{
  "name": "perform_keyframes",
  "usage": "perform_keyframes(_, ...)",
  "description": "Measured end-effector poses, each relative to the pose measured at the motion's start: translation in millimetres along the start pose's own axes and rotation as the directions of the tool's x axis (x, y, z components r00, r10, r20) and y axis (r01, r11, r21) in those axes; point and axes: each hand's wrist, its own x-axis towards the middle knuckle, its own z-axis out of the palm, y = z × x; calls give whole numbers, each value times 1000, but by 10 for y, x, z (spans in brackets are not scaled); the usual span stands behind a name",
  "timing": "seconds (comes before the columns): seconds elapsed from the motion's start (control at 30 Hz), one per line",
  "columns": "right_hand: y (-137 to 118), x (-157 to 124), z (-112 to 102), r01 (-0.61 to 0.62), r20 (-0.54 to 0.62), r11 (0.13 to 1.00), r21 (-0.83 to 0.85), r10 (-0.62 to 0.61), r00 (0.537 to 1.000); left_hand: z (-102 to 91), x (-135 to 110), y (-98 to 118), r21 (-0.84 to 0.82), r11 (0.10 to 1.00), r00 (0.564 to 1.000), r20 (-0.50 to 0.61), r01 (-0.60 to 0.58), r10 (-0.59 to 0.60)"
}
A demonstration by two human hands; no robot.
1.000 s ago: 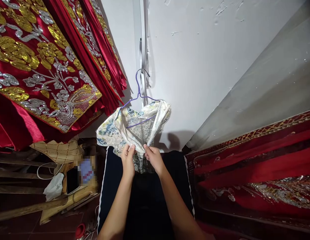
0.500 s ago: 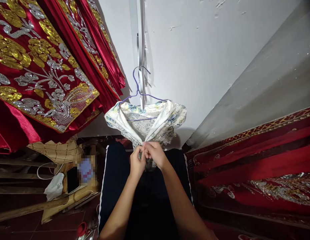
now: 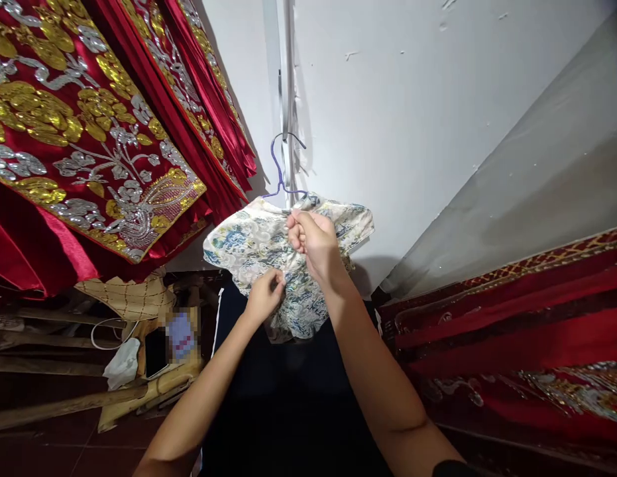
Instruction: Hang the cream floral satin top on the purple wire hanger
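While the right hand (image 3: pixel 314 240) pinches high, the left hand (image 3: pixel 265 291) grips low

Where the floral garment (image 3: pixel 238 238) hangs in front of both hands, the right hand has thumb and fingers closed together on it at the neckline; the left hand, lower down, is clamped by its fingertips on the middle of the front. Just above the right hand rises the purple hanger (image 3: pixel 275 162) inside the garment, with a white wall (image 3: pixel 412 99) behind. Well left of the left hand lies a dark-screened phone (image 3: pixel 156 354); up and left of it hangs red embroidered cloth (image 3: pixel 102 162).
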Motion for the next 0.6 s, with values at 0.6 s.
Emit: perform_keyframes(0.6, 560, -200, -143, -34, -61, 958, -284, 17, 998, -917, 725, 1254, 76, 933, 753, -570, -352, 330)
